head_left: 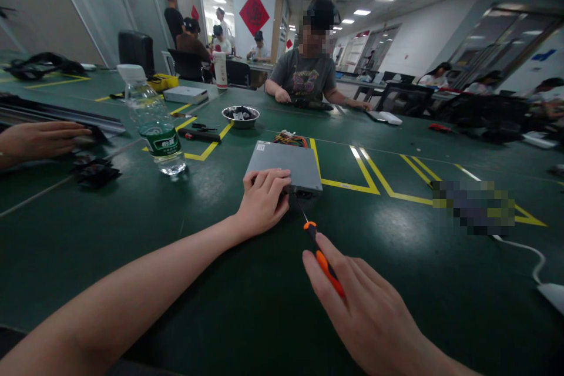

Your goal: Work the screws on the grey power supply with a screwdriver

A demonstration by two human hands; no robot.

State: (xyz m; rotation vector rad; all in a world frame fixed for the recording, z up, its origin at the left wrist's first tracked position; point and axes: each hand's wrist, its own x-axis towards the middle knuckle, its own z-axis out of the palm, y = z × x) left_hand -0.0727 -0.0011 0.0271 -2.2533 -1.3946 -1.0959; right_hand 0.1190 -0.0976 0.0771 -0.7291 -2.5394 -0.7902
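A grey metal computer power supply (291, 158) lies flat on the green table, with a bundle of coloured wires (291, 139) at its far side and a socket on its near face. My left hand (263, 200) is closed over its near left corner, fingers on the top and thumb at the near face. In my right hand (359, 296) is an orange-and-black screwdriver (325, 263), gripped by its handle. Its thin shaft points at the near face of the power supply, beside the socket; I cannot tell whether the tip touches.
Left of the power supply stand a water bottle (161, 135) and a metal bowl (240, 118) of small parts. A black-and-red tool (200, 136) lies between them. Another person's hand (42, 140) reaches in from the left, near black parts (93, 171). A co-worker (308, 73) sits opposite.
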